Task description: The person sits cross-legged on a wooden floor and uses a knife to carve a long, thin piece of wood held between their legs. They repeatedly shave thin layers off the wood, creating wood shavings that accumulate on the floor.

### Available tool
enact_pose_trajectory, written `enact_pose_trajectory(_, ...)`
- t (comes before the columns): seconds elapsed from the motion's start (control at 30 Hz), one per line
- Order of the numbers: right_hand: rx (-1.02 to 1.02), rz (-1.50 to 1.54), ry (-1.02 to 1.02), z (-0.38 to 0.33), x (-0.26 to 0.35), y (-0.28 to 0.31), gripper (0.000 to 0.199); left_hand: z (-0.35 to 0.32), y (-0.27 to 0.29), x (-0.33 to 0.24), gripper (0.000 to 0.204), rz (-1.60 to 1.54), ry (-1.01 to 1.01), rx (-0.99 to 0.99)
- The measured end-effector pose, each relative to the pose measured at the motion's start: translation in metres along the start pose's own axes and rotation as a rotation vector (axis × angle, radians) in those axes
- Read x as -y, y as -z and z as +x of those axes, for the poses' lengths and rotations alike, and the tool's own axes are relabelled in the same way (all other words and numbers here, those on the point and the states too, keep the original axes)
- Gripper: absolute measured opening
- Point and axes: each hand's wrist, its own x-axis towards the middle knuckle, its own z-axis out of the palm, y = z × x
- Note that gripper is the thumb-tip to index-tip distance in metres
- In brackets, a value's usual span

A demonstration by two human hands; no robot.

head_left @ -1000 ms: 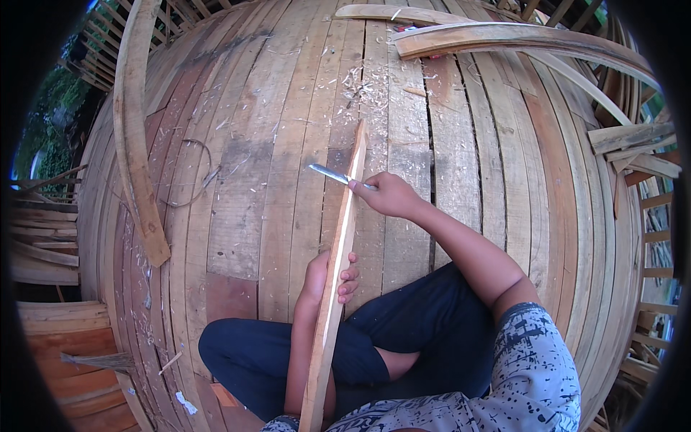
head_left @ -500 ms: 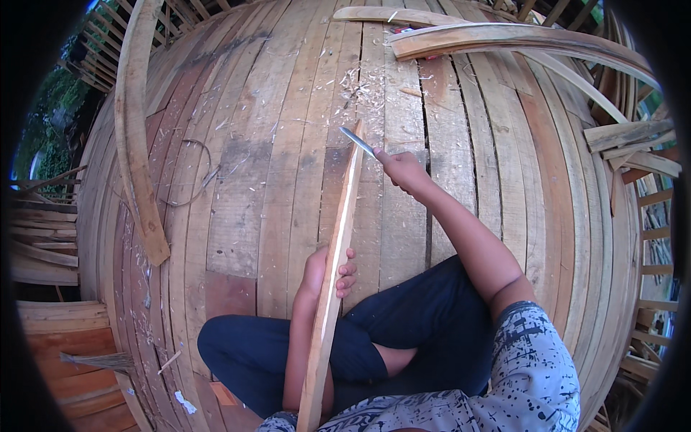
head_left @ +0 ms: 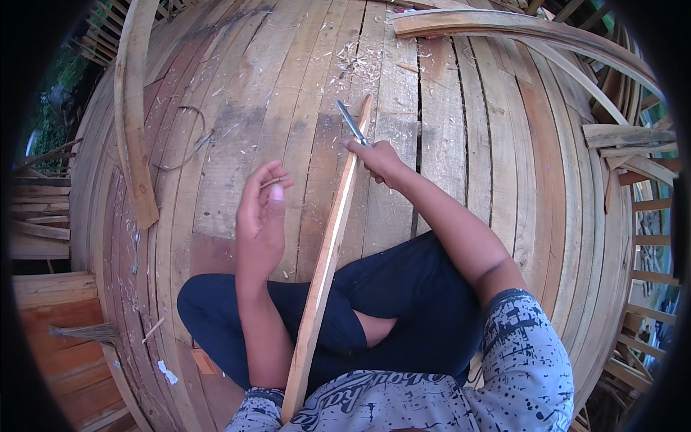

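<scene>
A long, narrow wooden strip (head_left: 324, 277) with a pale, shaved face slants from my lap and body toward the far floor. My right hand (head_left: 380, 161) is closed round a knife by its handle, which my fingers hide. The grey knife blade (head_left: 350, 121) points far-left across the strip near its far end. My right thumb overlies the strip there; whether it presses on the wood I cannot tell. To the left of the strip my left hand (head_left: 260, 219) is lifted, fingers apart and slightly curled, holding nothing. My crossed legs lie beneath the strip.
Wood shavings (head_left: 363, 61) are scattered over the plank floor (head_left: 230, 180). A long curved board (head_left: 129, 122) lies at left, near a thin bent strip (head_left: 204, 137). Curved timbers (head_left: 504, 30) lie at far right, shorter boards (head_left: 626, 135) below. A bristle bundle (head_left: 86, 331) is at lower left.
My left hand has let go of the strip and moved up and left, opening. My right hand and knife have shifted slightly away and left. The view has tilted a little.
</scene>
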Motion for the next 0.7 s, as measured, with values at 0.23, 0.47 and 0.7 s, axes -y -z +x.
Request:
enact_pose_trajectory(0.23,0.059,0.054,-0.042,-0.018,0.001,-0.012,0.05,-0.06,0.065,-0.136,0.046,0.096,-1.031,-0.068)
enact_pose_trajectory(0.47,0.047,0.012,-0.071,-0.042,0.006,-0.009,0.051,-0.086,0.056,-0.164,0.046,0.078,-1.217,0.068)
enact_pose_trajectory(0.7,0.075,0.059,-0.056,-0.04,0.001,-0.001,0.048,-0.099,0.043,-0.172,0.046,0.061,-1.238,0.103)
